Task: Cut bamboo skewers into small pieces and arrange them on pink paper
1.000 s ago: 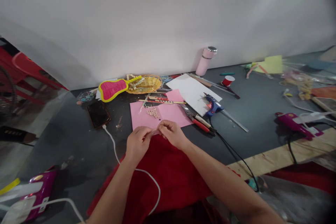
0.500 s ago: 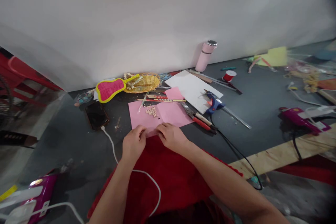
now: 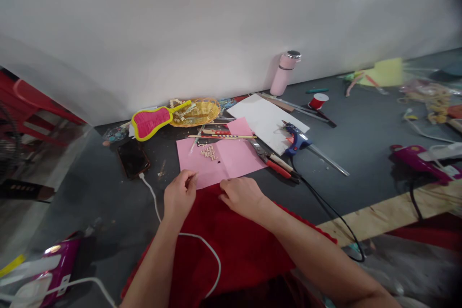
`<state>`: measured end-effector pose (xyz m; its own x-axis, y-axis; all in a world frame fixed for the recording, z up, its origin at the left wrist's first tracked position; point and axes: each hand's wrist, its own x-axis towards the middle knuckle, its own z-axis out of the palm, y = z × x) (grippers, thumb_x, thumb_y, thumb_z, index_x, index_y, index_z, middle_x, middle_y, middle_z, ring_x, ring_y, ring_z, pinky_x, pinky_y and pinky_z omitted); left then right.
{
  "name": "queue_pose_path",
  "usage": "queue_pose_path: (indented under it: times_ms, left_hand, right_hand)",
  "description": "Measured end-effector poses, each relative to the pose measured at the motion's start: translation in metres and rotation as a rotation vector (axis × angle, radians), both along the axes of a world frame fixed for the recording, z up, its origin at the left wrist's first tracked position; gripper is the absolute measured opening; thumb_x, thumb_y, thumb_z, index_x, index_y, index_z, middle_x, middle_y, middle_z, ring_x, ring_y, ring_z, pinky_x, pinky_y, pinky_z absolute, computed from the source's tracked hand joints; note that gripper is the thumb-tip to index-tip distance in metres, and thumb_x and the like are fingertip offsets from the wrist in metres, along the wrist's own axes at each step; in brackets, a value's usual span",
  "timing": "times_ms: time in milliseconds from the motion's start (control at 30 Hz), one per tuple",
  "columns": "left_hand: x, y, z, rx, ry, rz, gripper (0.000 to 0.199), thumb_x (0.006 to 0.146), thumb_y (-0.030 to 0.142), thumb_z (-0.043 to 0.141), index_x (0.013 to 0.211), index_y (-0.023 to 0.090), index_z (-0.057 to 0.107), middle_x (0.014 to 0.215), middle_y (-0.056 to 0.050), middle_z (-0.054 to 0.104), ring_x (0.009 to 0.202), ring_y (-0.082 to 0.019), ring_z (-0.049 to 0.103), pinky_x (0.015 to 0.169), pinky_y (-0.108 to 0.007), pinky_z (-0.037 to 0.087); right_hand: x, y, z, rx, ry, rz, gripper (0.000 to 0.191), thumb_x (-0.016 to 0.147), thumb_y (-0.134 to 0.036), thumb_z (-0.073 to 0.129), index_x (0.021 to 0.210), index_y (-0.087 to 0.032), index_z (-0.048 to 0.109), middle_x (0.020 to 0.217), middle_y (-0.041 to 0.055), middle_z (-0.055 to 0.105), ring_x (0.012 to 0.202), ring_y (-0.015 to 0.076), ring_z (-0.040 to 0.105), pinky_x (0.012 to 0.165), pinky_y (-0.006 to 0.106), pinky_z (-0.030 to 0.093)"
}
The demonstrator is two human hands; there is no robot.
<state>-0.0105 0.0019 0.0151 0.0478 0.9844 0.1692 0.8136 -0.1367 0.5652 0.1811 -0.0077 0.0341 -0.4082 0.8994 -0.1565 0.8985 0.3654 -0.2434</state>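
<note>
My left hand point(image 3: 179, 196) is closed, thumb and fingertips together, at the near left edge of the pink paper point(image 3: 238, 156). Opposite it, my right hand point(image 3: 242, 196) is also closed, its fingers curled together just below the paper's near edge. Whatever either hand holds is too small or hidden to make out. Both are above the red cloth point(image 3: 231, 231) that spreads over my lap. On the paper is a small pile of pale beads point(image 3: 208, 153), with a tiny dark bit beside it.
Right of the paper lie red-handled pliers point(image 3: 277, 168), a blue glue gun point(image 3: 298, 138) and white board point(image 3: 260, 110). Behind are a wicker basket point(image 3: 207, 110), pink-and-yellow paddle shape point(image 3: 151, 124) and pink bottle point(image 3: 284, 74). A phone point(image 3: 133, 159) with a white cable lies left.
My hands have moved apart, the left going a little left and the right a little right. More of the paper's near edge shows between them. The view has shifted slightly.
</note>
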Motion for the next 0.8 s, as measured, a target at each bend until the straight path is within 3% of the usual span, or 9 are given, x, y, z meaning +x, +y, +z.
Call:
queue_pose_path:
  times_ms: [133, 267, 400, 467, 567, 667, 800]
  left_hand:
    - [0.001, 0.0, -0.001, 0.029, 0.011, 0.005, 0.016, 0.085, 0.03, 0.049, 0.088, 0.022, 0.063, 0.083, -0.003, 0.07, 0.073, -0.018, 0.064, 0.064, -0.024, 0.041]
    - [0.0, 0.0, -0.001, 0.076, 0.005, 0.062, 0.018, 0.085, 0.032, 0.05, 0.088, 0.02, 0.063, 0.081, -0.003, 0.07, 0.07, -0.017, 0.064, 0.063, -0.023, 0.042]
    - [0.0, -0.002, 0.001, 0.134, -0.03, 0.105, 0.019, 0.085, 0.034, 0.051, 0.087, 0.019, 0.063, 0.079, -0.002, 0.069, 0.065, -0.014, 0.062, 0.061, -0.021, 0.042]
    - [0.001, -0.003, 0.003, 0.158, -0.038, 0.124, 0.019, 0.085, 0.034, 0.051, 0.086, 0.019, 0.063, 0.077, -0.001, 0.069, 0.064, -0.013, 0.061, 0.061, -0.021, 0.042]
    - [0.001, -0.004, 0.004, 0.194, -0.042, 0.141, 0.019, 0.085, 0.035, 0.052, 0.086, 0.019, 0.063, 0.077, -0.001, 0.068, 0.065, -0.013, 0.061, 0.062, -0.021, 0.042]
    - [0.001, -0.003, 0.003, 0.218, -0.04, 0.137, 0.018, 0.086, 0.034, 0.051, 0.086, 0.019, 0.062, 0.079, -0.001, 0.068, 0.067, -0.013, 0.062, 0.063, -0.021, 0.042]
    - [0.002, -0.002, -0.003, 0.166, -0.018, 0.074, 0.017, 0.086, 0.033, 0.051, 0.087, 0.02, 0.062, 0.081, -0.001, 0.069, 0.07, -0.014, 0.063, 0.065, -0.022, 0.042]
  right_hand:
    - [0.001, -0.003, 0.0, 0.013, 0.175, 0.235, 0.01, 0.082, -0.027, 0.056, 0.081, -0.02, 0.063, 0.085, 0.0051, 0.068, 0.078, 0.02, 0.063, 0.068, 0.029, 0.045]
    - [-0.003, -0.007, -0.002, 0.061, 0.416, 0.56, 0.009, 0.078, -0.027, 0.061, 0.076, -0.019, 0.062, 0.106, 0.0064, 0.062, 0.096, 0.0177, 0.056, 0.087, 0.029, 0.04]
    - [-0.008, -0.009, -0.005, -0.007, 0.496, 0.683, 0.001, 0.077, -0.019, 0.059, 0.076, -0.019, 0.059, 0.084, 0.0021, 0.063, 0.081, 0.0143, 0.054, 0.081, 0.026, 0.042]
    - [-0.008, -0.008, -0.005, -0.006, 0.523, 0.647, 0.009, 0.076, -0.012, 0.056, 0.08, -0.019, 0.058, 0.08, 0.0002, 0.062, 0.079, 0.0132, 0.053, 0.079, 0.024, 0.042]
    - [-0.003, -0.003, -0.005, 0.115, 0.499, 0.451, 0.016, 0.077, -0.008, 0.052, 0.088, -0.018, 0.058, 0.094, 0.0031, 0.061, 0.089, 0.015, 0.051, 0.083, 0.026, 0.041]
    - [0.001, 0.004, -0.008, 0.23, 0.338, 0.206, 0.016, 0.081, -0.014, 0.053, 0.096, -0.017, 0.058, 0.11, 0.0078, 0.056, 0.101, 0.0217, 0.045, 0.088, 0.034, 0.039]
    - [0.0, 0.008, -0.017, 0.2, 0.172, 0.129, 0.02, 0.083, -0.027, 0.056, 0.101, -0.018, 0.059, 0.111, 0.009, 0.055, 0.103, 0.0253, 0.043, 0.085, 0.039, 0.04]
